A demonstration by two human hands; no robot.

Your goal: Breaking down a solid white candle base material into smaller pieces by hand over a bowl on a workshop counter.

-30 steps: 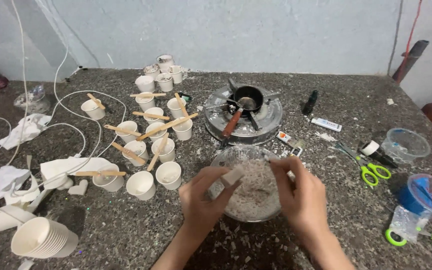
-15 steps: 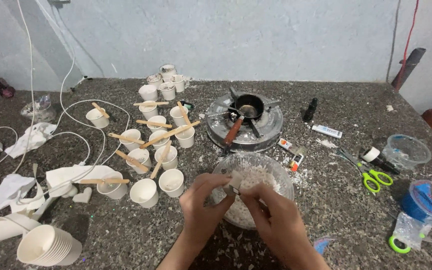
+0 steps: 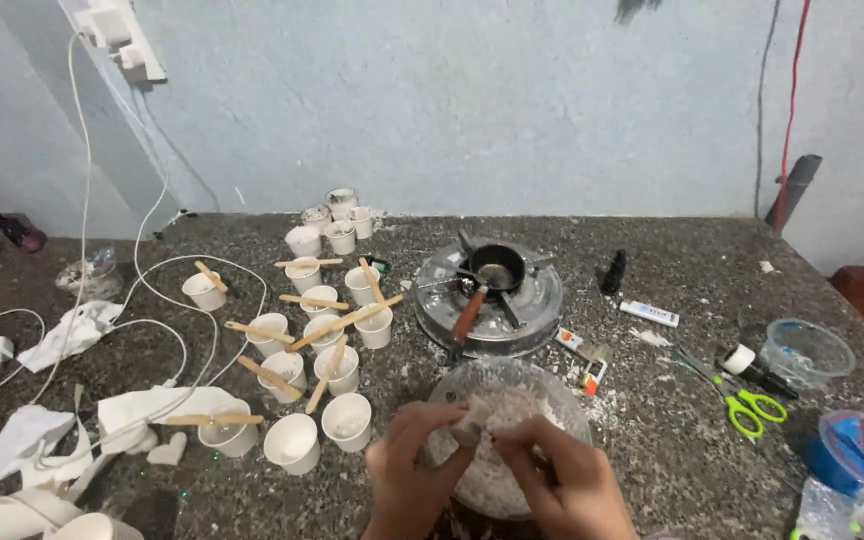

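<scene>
Both hands' fingers (image 3: 472,425) pinch a white lump (image 3: 469,417) over bowl (image 3: 562,395).

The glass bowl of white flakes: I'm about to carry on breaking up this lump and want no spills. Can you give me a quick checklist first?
1. Both hands on the lump: ok; left hand and right hand pinch the white lump.
2. Lump over the glass bowl: ok.
3. Bowl flat on the stone counter: ok.
4. Paper cups apart from the bowl: ok, though close on the left.
5. Burner off: cannot tell.
6. Green scissors out of reach of the hands: ok.
</scene>
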